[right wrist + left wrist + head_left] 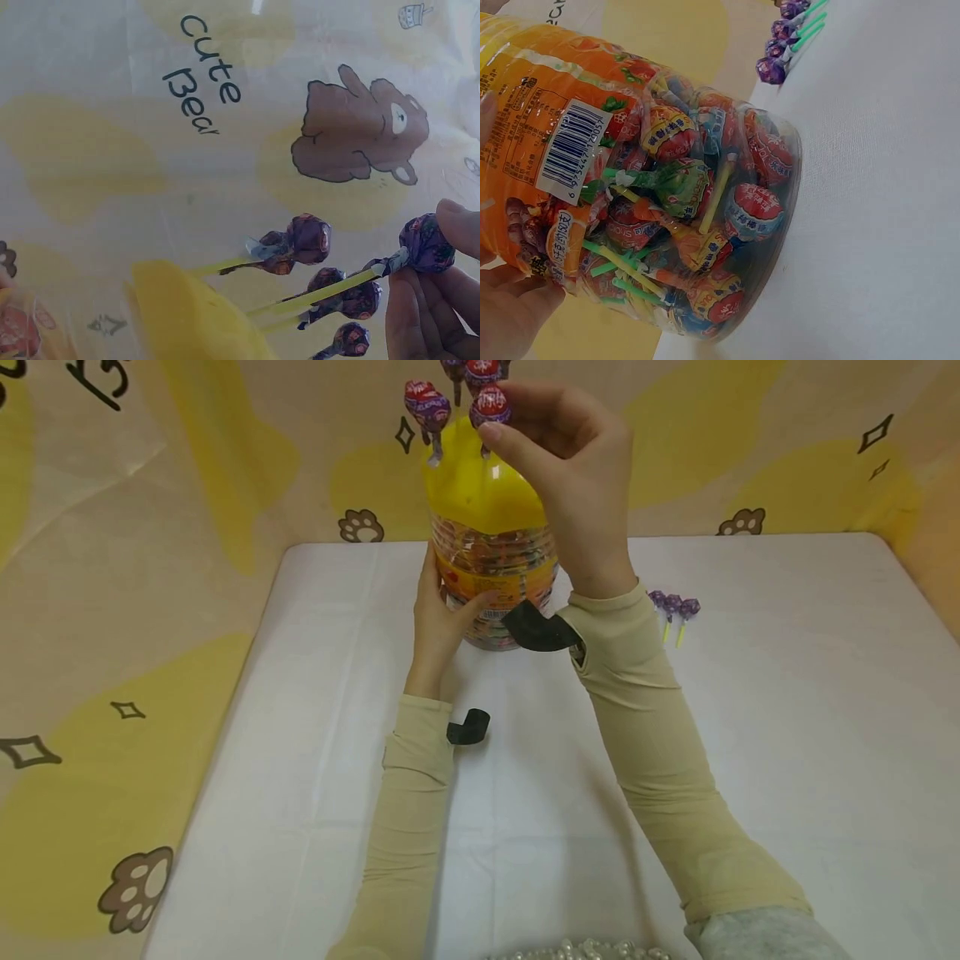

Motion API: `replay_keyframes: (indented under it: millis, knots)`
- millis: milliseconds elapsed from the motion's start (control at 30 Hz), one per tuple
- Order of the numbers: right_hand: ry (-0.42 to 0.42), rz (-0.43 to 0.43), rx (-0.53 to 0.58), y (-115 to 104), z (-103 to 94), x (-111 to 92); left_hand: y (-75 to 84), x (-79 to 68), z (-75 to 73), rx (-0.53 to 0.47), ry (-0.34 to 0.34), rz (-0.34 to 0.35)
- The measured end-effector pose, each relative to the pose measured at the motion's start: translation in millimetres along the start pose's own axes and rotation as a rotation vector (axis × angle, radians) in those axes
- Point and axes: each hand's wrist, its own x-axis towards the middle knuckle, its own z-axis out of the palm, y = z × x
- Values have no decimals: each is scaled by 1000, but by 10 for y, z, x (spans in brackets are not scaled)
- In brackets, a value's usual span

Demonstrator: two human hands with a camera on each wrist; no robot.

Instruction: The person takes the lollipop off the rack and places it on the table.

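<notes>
Patterned backdrop [712, 435], pinched lollipop [491, 407] upright (stick [319, 292] downward)

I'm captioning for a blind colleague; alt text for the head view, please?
A right hand pinches a purple-and-red lollipop at the yellow top of a candy jar, which the left hand holds. Other lollipops stick out there; purple ones lie on the white table.

Creased beige sleeves [667, 768] are worn with curved black wrist pieces [540, 628].

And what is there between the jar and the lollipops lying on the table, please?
In the head view, the right sleeve crosses between jar and lollipops; the left wrist view shows no object between them.
</notes>
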Motion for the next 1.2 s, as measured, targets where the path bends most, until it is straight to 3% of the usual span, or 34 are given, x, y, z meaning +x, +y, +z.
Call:
replay_keyframes:
  millis: [133,233,467,700,933,1200]
  knots:
    - [12,-55,0,-3,-82,-60,-6,-2,-2,-2,-1,-4]
    - [30,-56,-28,-16,-180,-112,-15,3,-5,-4,2,-9]
    - [117,-11,41,-27,-450,-208,-30,20,-20,-28,-3,-36]
    - [258,103,139,20,-851,-304,-25,17,-10,-32,-3,-26]
    - [367,101,168,117,-1277,-451,-8,11,13,-31,-1,-3]
    - [516,175,192,202,-1705,-597,-6,15,-4,-24,-5,3]
